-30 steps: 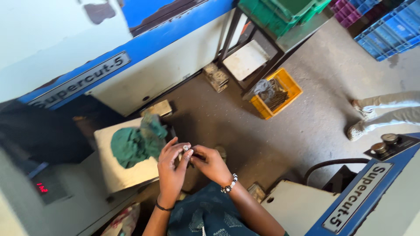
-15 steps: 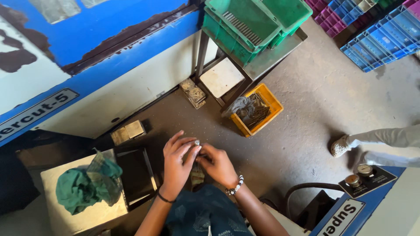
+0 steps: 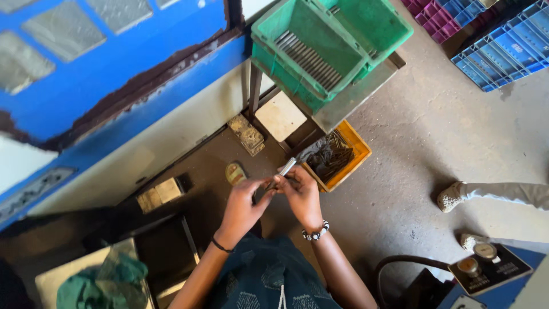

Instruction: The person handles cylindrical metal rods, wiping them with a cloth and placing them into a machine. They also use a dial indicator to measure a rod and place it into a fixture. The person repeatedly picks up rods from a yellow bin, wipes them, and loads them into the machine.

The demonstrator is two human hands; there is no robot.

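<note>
Nearest the camera, a green cloth (image 3: pixel 103 280) was seen lying bunched on a pale block at the lower left, well apart from the hands. Above the dark patterned garment, the left hand (image 3: pixel 243 207) and the right hand (image 3: pixel 300 194) were brought together, both closed on a slim metal rod (image 3: pixel 285 168). The rod was pinched between the fingertips of both hands, with its free end slanting up and away toward the orange tray (image 3: pixel 349 157). A dark band was worn on the left wrist and a beaded bracelet (image 3: pixel 315 233) on the right.

The rod was judged to be stiff, light and smooth, perhaps oily, so a firm pinch near the middle or at both ends would be called for; it was not thought fragile. Whether its tip was sharp could not be told.

Just beyond the hands, the orange tray was filled with dark rods of a like kind, its near rim close to the rod's tip. Behind it a metal stand carried stacked green crates (image 3: pixel 320 51), whose legs and shelf edge bounded the reach forward. To the right, bare concrete floor (image 3: pixel 434 143) was left open as far as another person's shoe (image 3: pixel 450 197). Farther off, blue crates (image 3: pixel 503 51) were stacked.
</note>
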